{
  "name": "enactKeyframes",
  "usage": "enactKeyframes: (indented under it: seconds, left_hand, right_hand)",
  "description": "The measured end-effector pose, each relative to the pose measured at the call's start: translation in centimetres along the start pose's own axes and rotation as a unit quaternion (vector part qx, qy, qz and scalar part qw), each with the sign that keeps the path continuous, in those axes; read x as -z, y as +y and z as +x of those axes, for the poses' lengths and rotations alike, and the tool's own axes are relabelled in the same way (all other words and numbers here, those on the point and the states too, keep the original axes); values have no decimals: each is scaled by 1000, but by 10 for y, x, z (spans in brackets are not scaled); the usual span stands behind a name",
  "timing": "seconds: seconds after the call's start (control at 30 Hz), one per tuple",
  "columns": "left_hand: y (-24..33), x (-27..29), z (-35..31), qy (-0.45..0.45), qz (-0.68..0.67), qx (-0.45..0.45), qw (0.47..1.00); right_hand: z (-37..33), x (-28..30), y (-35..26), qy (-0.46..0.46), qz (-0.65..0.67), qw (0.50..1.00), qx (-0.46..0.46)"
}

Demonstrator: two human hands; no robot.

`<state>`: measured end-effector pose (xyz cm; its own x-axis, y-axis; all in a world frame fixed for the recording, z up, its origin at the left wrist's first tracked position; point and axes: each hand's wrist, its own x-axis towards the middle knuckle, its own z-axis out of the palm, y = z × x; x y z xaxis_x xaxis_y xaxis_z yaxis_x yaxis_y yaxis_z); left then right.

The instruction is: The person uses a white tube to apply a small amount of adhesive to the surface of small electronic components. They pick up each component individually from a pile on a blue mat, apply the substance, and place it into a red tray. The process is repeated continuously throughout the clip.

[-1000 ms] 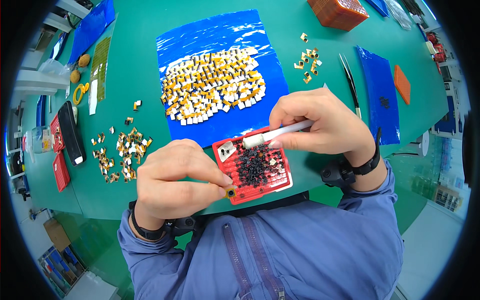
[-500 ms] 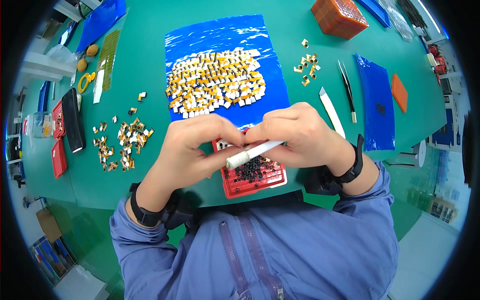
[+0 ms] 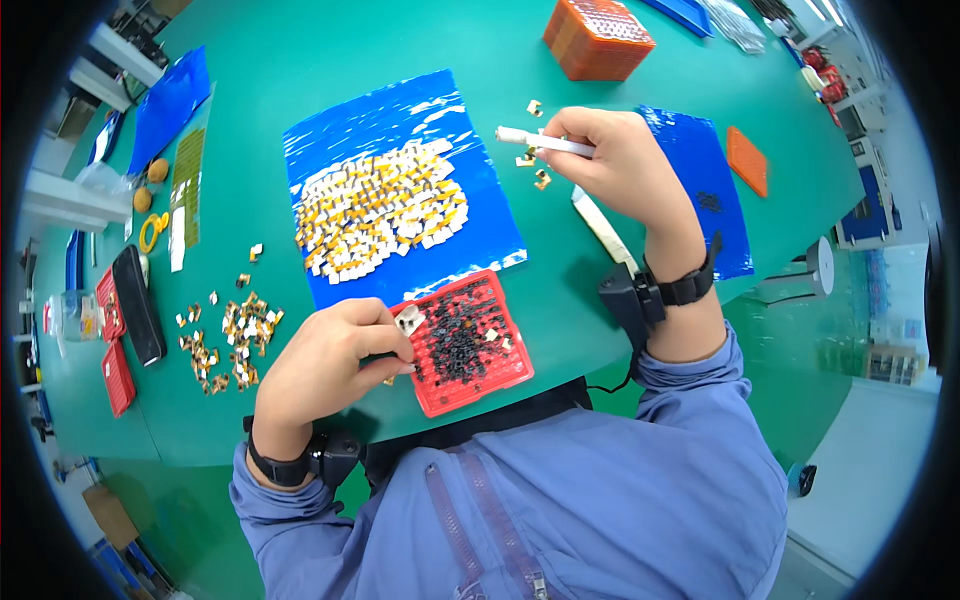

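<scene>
My right hand (image 3: 625, 165) is closed around a slim white stick (image 3: 560, 143), like a pen with a wrapped end. It hovers over several loose small gold-and-white pieces (image 3: 541, 180) at the right. My left hand (image 3: 335, 365) has its thumb and fingers pinched together by the left edge of a red tray (image 3: 432, 402); what lies between the fingertips, if anything, is too small to make out. Many tiny black parts (image 3: 455, 345) fill the tray, with a few pale bits among them. A whitish piece (image 3: 409, 320) sits at its upper left corner, beside my fingers.
A blue sheet (image 3: 480, 215) bears a dense patch of white-and-gold pieces (image 3: 385, 205). Loose pieces (image 3: 250, 325) lie left, near a black case (image 3: 138, 300). At right are a white-handled cutter (image 3: 603, 228), another blue sheet (image 3: 735, 240), an orange block (image 3: 747, 162) and stacked orange trays (image 3: 600, 40).
My hands have parted from above the red tray. The right one went up and right with the white stick; the left drew to the tray's left edge. The whole view has also shifted.
</scene>
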<state>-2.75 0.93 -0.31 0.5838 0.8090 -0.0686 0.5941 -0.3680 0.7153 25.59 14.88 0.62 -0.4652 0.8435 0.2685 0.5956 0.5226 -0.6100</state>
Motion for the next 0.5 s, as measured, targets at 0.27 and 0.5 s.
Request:
enactKeyframes:
  seconds: [0.27,0.5]
  left_hand:
    - [5,4,-5,16,-102,39,994]
    - [6,2,-2,109,-181,18,977]
  right_hand:
    - [6,6,21,-47,-101,990,-83]
    - [7,-4,25,-80,-87,991,-65]
